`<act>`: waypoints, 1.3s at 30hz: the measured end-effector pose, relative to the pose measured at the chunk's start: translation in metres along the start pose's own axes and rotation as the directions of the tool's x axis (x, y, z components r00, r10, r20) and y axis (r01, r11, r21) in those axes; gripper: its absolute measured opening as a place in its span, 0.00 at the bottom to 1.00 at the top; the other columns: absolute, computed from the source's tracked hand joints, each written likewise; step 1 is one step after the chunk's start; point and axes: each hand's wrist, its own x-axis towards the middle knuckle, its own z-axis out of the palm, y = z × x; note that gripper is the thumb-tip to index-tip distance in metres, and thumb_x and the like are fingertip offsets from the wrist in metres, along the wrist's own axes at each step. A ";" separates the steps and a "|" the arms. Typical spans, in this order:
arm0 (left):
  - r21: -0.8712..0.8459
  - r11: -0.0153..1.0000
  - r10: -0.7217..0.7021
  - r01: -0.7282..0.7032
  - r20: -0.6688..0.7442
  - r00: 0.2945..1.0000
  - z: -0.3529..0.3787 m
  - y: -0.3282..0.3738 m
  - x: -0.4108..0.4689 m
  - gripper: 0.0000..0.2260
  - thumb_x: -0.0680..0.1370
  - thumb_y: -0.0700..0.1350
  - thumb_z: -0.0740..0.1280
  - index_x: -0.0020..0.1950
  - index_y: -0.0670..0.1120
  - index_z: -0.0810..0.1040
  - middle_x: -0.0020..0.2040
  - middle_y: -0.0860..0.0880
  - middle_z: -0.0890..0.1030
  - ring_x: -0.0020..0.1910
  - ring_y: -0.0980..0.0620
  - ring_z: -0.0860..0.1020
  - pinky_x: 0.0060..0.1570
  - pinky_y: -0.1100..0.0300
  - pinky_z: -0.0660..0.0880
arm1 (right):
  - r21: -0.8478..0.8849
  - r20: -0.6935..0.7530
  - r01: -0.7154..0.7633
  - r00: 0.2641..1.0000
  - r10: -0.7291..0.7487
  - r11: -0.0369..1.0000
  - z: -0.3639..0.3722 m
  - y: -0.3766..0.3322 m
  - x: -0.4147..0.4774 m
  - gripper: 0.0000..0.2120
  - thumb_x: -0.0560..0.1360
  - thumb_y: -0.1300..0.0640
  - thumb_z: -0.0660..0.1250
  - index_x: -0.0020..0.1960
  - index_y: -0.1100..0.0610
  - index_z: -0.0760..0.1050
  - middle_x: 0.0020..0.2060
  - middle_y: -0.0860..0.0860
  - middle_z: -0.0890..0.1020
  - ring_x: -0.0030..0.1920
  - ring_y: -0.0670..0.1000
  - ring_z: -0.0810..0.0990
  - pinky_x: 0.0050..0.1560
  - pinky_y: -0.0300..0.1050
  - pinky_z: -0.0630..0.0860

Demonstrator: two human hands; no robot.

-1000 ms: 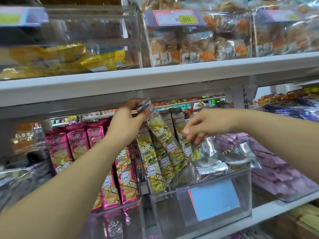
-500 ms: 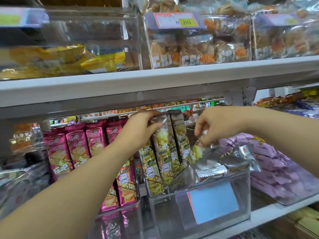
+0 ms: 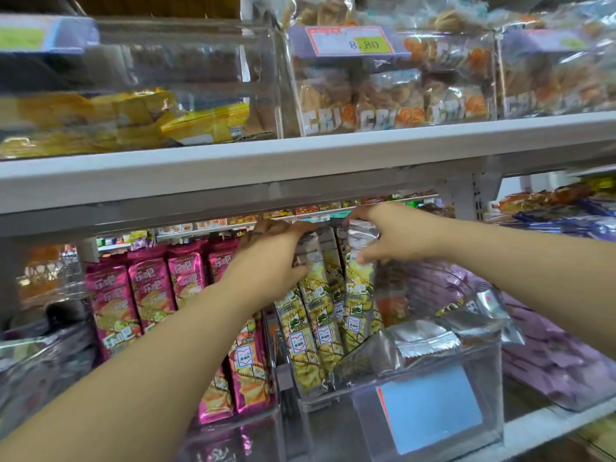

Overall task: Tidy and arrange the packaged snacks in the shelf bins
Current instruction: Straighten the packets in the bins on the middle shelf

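Observation:
Several tall yellow-green snack packets (image 3: 320, 315) stand upright in a clear plastic bin (image 3: 430, 425) on the lower shelf. My left hand (image 3: 273, 258) grips the silver tops of the left packets in that row. My right hand (image 3: 386, 235) pinches the top of another yellow-green packet (image 3: 361, 288) and holds it upright at the row's right end. Loose silver-backed packets (image 3: 430, 338) lie flat in the front of the same bin.
Pink packets (image 3: 146, 295) fill the bin to the left, purple packets (image 3: 546, 348) the bin to the right. The white upper shelf (image 3: 300, 161) hangs just above my hands, carrying bins of yellow packs (image 3: 140, 121) and bagged pastries (image 3: 393, 95) with a price tag (image 3: 350, 40).
Both hands rose toward the back of the bin. My right hand lifted a packet from the loose pile and stood it beside the row; my left hand brought its tilted packet upright.

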 end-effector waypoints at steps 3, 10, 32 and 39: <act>-0.008 1.000 0.000 0.000 -0.007 1.000 0.002 -0.001 0.000 0.28 0.76 0.55 0.66 0.73 0.57 0.60 0.67 0.48 0.70 0.69 0.45 0.64 0.68 0.46 0.64 | 0.015 0.068 0.041 0.997 -0.042 0.999 0.002 -0.003 0.011 0.27 0.72 0.54 0.73 0.67 0.58 0.67 0.60 0.56 0.77 0.53 0.52 0.76 0.52 0.44 0.73; 0.047 0.998 0.031 -0.029 -0.034 0.999 0.005 -0.002 0.005 0.30 0.75 0.54 0.67 0.73 0.53 0.59 0.69 0.47 0.66 0.70 0.46 0.61 0.71 0.47 0.59 | 0.068 -0.007 0.112 0.994 -0.112 0.991 0.017 0.000 0.037 0.26 0.71 0.55 0.73 0.67 0.55 0.70 0.58 0.55 0.79 0.53 0.54 0.78 0.54 0.46 0.75; 0.050 0.998 0.022 -0.032 0.196 0.980 0.012 0.010 0.011 0.30 0.75 0.48 0.62 0.71 0.70 0.56 0.77 0.56 0.47 0.76 0.50 0.43 0.69 0.33 0.35 | 0.366 0.203 0.095 0.963 -0.179 0.926 -0.034 0.029 -0.039 0.18 0.64 0.40 0.70 0.48 0.50 0.83 0.42 0.46 0.85 0.43 0.46 0.82 0.54 0.50 0.79; 0.057 0.998 -0.020 0.008 0.221 0.975 0.001 0.017 0.011 0.27 0.77 0.50 0.62 0.71 0.71 0.57 0.77 0.54 0.48 0.76 0.45 0.46 0.69 0.32 0.37 | 0.318 0.414 0.055 0.890 -0.191 0.946 -0.052 0.025 -0.087 0.05 0.69 0.50 0.75 0.44 0.47 0.83 0.36 0.43 0.82 0.34 0.40 0.76 0.36 0.34 0.74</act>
